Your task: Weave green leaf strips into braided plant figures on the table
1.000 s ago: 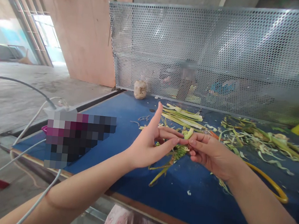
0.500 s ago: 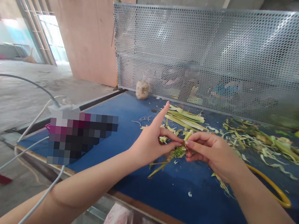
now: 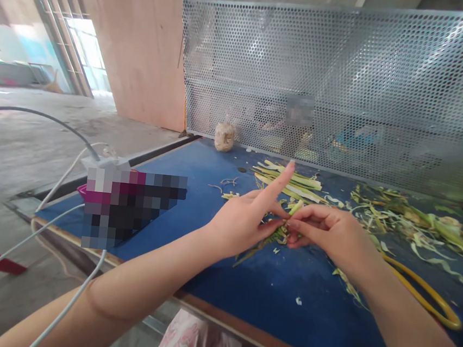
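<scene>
Over the blue tabletop [image 3: 219, 298], a short pale-green plant stalk [image 3: 295, 207] sticks up between my two hands. My left hand [image 3: 245, 218] pinches it low down with thumb and fingertips, while its index finger points out and away. From the other side, my right hand [image 3: 328, 226] closes thumb and fingers on the same stalk. Thin green stems and leafy bits [image 3: 252, 252] spread out beneath, partly covered by my left hand. Just behind lie several long, flat pale-green strips [image 3: 291, 186]. What exactly sits between the fingertips is mostly hidden.
A heap of peeled plant scraps [image 3: 427, 225] lies to the right, beside a yellow loop [image 3: 452, 324]. At the back, a wrapped beige lump [image 3: 224, 137] stands before a perforated metal screen [image 3: 323, 68]. A white plug block [image 3: 105, 165] and cables [image 3: 97, 272] occupy the left edge.
My left hand has turned, its outstretched index finger swinging to the right and lower over the strips. Both hands keep their pinch on the stalk. The view has shifted slightly.
</scene>
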A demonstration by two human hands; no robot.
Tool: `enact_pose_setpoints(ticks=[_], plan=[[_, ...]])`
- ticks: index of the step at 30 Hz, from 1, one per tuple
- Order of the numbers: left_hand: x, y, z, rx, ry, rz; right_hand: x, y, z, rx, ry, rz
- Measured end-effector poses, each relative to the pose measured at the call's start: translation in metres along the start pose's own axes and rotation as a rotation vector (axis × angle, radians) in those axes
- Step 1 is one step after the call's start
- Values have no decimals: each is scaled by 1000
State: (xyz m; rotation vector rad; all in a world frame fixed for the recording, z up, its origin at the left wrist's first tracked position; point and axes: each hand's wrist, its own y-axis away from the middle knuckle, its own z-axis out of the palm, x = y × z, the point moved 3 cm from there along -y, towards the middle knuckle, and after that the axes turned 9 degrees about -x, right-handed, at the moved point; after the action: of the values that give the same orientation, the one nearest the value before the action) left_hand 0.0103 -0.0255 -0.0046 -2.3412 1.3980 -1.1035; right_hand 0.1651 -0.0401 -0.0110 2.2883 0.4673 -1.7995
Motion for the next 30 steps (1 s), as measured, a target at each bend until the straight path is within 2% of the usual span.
enact_pose_setpoints(ticks=[7, 12, 17, 20, 23, 26, 30], plan=[[-1, -1, 3, 7, -139, 11, 2, 0, 1, 40, 47, 16], [-2, -1, 6, 19, -126, 40, 5, 1, 1, 56, 106, 20], [-2, -3, 7, -27, -116, -5, 1, 2, 3, 164, 405, -23], [-3, -4, 8, -52, -119, -41, -1, 2, 6, 234, 617, -97], [-2, -4, 8, -46, -111, -31, -1, 2, 7, 252, 765, -171], [-3, -5, 9, -37, -108, -22, -1, 2, 7, 251, 836, -224], [-4, -5, 9, -57, -127, -51, -1, 3, 6, 251, 804, -207]])
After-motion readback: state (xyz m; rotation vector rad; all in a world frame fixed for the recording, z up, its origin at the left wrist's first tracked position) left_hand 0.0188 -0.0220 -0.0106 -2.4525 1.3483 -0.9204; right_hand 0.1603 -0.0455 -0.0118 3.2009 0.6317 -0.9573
